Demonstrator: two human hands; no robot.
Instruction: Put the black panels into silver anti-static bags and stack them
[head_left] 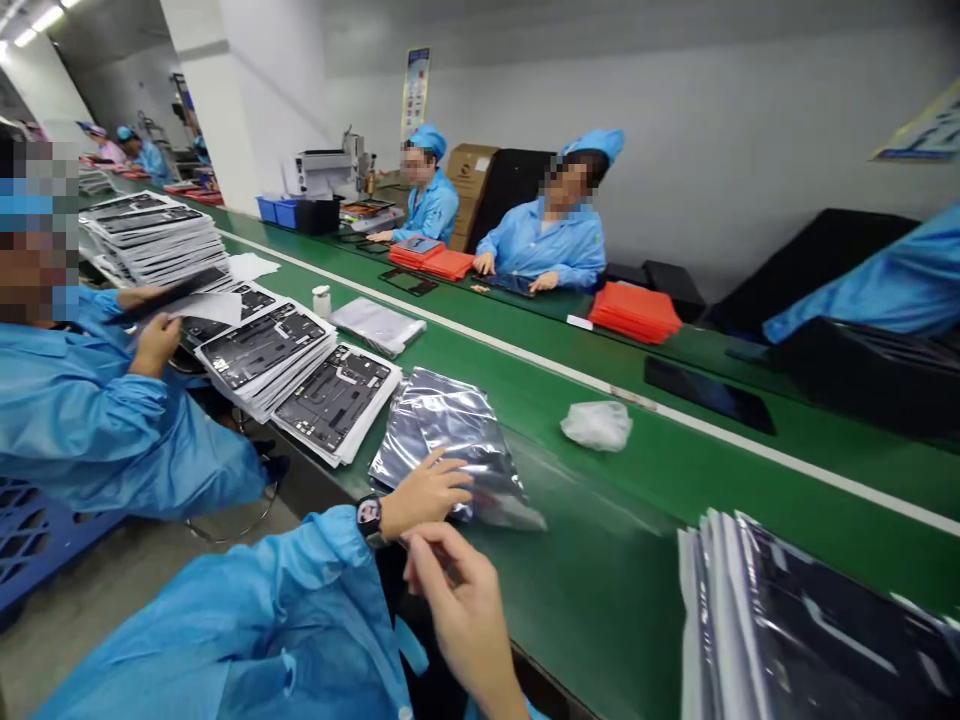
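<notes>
Left hand [424, 495] reaches in from the left in a blue sleeve, palm down with fingers loosely spread and gripping nothing that I can see from my end; it is over the near edge of a stack of shiny silver plastic bags [454, 415], though I cannot tell whether it touches them. Right hand [465, 605] rises from below, just beside the wrist with the dark watch [369, 512], its fingers curled toward the thumb; I cannot tell whether something is pinched there.

I have the silver bags lying flat on the long green work surface [592, 580], near its edge; what they contain, I cannot tell. Just left of them are stacked dark flat panels with cut-outs [330, 400] on white sheets. At my lower right stands a leaning bundle of glossy dark-faced bags with pale edges [825, 620], their contents unclear to me. A crumpled translucent plastic bag [598, 426] sits apart, farther across. Near the pillar I make out blue plastic bins [285, 212], their insides hidden from me.
</notes>
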